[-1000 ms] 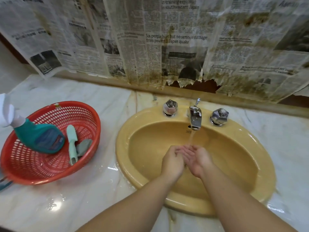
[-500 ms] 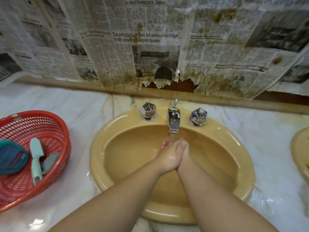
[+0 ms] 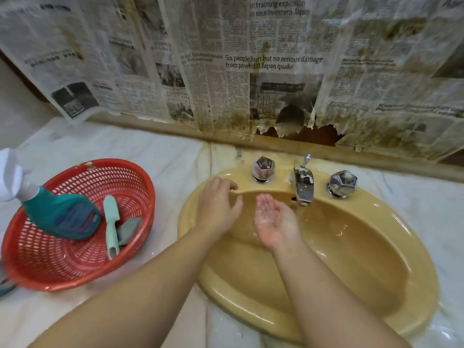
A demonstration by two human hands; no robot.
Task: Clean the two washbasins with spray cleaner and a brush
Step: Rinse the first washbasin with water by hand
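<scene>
The left hand (image 3: 217, 205) lies palm down over the back left rim of the yellow washbasin (image 3: 411, 249), fingers relaxed and reaching toward the left tap knob (image 3: 263, 169); it grips nothing. The right hand (image 3: 275, 221) is cupped palm up, wet, just left of the spout (image 3: 304, 185), from which a thin stream runs into the bowl. Neither hand holds a tool.

The spray cleaner (image 3: 60, 216) and the brush (image 3: 111, 226) lie well to the left of the left hand, in the red basket (image 3: 75, 280) on the marble counter (image 3: 165, 156). The bottle lies on its side, white trigger head overhanging the basket's far rim. A grey pad (image 3: 129, 229) touches the brush.

Judgement: the bottle appears rigid plastic, moderately heavy if full, and likely slippery in wet hands; the neck below the trigger is the sound hold. The brush appears light and stiff, and is best taken by its pale handle. The basin surface is glossy and wet, so footing for a pressing hand is poor.
</scene>
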